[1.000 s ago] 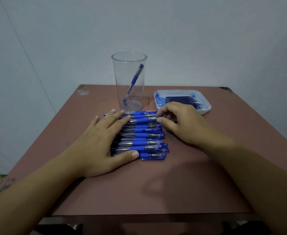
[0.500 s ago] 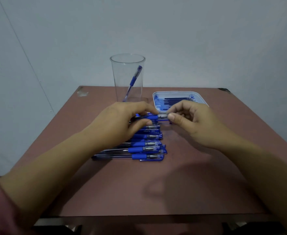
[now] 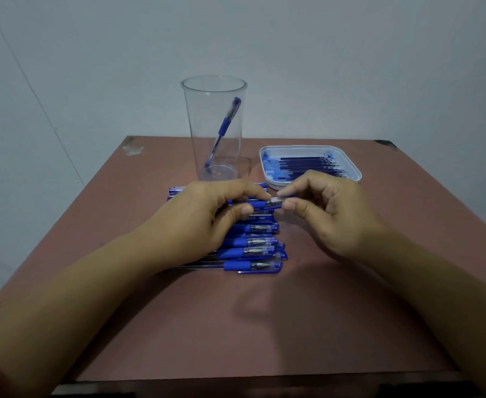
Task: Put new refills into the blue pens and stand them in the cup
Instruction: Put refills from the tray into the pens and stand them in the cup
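The left hand point(image 3: 207, 216) grips one pen point(image 3: 260, 203) round its blue rubber sleeve, just above the row of pens point(image 3: 250, 249) on the table point(image 3: 293, 326). The right hand point(image 3: 333, 216) pinches its tip end, probably the cap. The pen is light, stiff, slick plastic, so the rubber sleeve gives the surest hold. The refills point(image 3: 307, 165) lie in the tray point(image 3: 353, 175) near the cup point(image 3: 207, 110).

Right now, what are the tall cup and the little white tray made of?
The cup looks like clear, smooth plastic, though it could be glass: the pen inside shows straight through its side. The tray seems to be white, slightly shiny plastic, judging by its thin rim and rounded corners.
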Demonstrator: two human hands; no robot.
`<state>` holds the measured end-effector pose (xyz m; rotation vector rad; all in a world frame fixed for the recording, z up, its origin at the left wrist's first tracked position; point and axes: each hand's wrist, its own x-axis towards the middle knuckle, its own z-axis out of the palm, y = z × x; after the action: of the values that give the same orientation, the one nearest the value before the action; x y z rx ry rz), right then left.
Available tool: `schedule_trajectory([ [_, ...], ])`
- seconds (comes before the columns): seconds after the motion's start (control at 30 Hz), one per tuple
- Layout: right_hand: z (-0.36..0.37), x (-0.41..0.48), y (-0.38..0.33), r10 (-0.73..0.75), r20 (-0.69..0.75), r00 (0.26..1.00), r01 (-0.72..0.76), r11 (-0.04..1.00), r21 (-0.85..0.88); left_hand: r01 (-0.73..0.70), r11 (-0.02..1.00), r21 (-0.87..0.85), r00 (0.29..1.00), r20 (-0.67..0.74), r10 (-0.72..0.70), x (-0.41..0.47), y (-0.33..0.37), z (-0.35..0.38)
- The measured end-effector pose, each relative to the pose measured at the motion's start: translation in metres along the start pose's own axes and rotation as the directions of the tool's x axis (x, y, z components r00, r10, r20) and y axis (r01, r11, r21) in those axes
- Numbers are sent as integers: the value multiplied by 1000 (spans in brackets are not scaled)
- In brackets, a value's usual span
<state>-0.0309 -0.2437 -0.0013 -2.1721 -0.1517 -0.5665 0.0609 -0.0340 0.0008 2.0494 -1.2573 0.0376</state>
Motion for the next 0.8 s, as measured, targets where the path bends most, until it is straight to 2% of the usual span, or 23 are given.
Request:
schedule_trajectory([
  [0.13, -12, 0, 1, -23, 6, 1000, 24, 998, -59, -17, 1000, 18, 1000, 17, 17, -2, -7, 0],
  [0.3, -14, -2, 0, -40, 39, 998, 43, 996, -84, -80, 990, 115, 995, -57, 87, 3, -11, 3],
  [0.47, -28, -7, 6, -29, 20, 999, 32, 987, -156, -64, 983, 169, 985, -150, 90, 2, -18, -3],
  [0.8, -37, -11, 12, 122, 136, 983, -72, 943, -325, -80, 980, 182, 975, -190, 115, 3, -23, -6],
])
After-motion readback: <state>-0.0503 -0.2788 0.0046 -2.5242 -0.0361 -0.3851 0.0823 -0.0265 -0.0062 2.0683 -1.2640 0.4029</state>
